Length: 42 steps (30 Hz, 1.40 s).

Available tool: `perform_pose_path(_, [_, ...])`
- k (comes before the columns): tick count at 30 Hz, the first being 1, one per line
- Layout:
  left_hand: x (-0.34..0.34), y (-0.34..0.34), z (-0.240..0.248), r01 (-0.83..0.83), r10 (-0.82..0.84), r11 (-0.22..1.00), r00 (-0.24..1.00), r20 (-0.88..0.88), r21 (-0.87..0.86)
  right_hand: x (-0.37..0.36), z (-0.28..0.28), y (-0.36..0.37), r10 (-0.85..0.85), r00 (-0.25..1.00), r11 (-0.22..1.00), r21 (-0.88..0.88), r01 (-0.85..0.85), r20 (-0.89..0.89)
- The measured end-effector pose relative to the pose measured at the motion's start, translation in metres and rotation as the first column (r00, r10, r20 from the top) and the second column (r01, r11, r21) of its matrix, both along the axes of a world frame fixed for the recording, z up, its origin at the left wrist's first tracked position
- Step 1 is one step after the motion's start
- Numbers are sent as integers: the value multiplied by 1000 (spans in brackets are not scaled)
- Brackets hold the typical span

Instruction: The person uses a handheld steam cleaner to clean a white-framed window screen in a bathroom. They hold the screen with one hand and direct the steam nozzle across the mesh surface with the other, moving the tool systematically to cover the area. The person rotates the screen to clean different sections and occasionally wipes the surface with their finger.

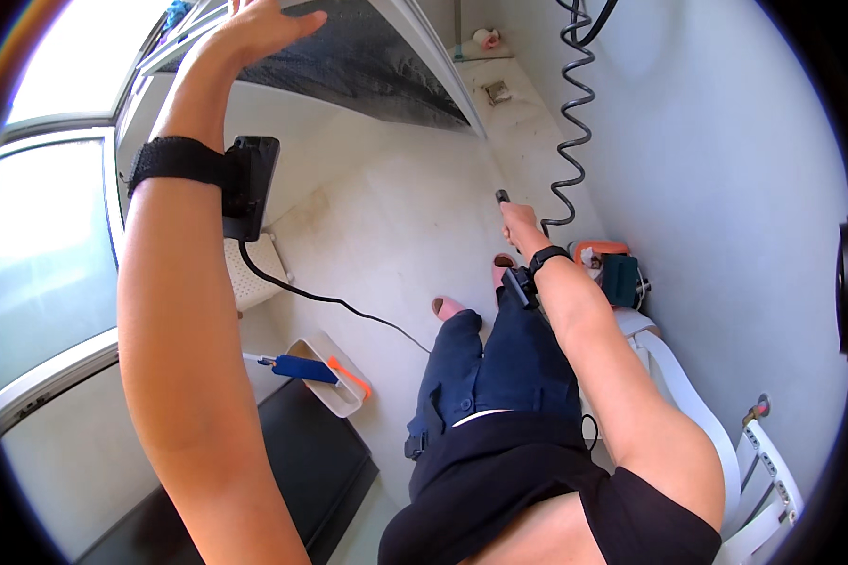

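Observation:
My left hand (262,30) is at the top of the view, against a white-framed dark screen panel (377,71) that stands tilted. Its thumb stretches out across the panel, while its fingers reach the frame and are partly cut off by the picture's edge. The panel's dark surface looks streaked and wet. Lower down on the right, my right hand (520,224) is closed around a black spray handle (502,197), its tip directed toward the panel's lower corner. A black coiled hose (575,141) runs down beside the right wall to that hand.
On the left are a bin (325,400) holding a blue brush (303,367), and a perforated white stool (252,273). An orange container (601,249) sits by the right wall near a white toilet seat (693,377). A drain (497,91) lies in the pale floor.

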<state>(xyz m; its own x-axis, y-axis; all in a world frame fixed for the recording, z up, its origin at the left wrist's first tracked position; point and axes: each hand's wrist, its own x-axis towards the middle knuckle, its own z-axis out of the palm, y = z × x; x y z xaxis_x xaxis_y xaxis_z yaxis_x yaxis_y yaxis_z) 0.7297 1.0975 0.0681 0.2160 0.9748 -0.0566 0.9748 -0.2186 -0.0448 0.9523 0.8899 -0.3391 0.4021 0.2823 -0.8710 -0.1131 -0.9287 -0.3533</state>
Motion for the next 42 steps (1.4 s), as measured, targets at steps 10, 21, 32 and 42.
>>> perform_pose_path(10, [2,-7,17,39,-35,999,984,177,-19,-55,14,29,136,984,974,196,-112,-118])
perform_pose_path(21, [8,6,8,68,-68,998,983,168,3,-81,59,41,74,961,939,344,24,-267])
perform_pose_path(32, [5,18,-3,115,-118,993,975,189,22,-33,15,26,-62,968,970,213,115,-244])
perform_pose_path(42, [-4,0,14,42,-43,999,991,124,13,-107,111,85,129,920,899,435,49,-371])
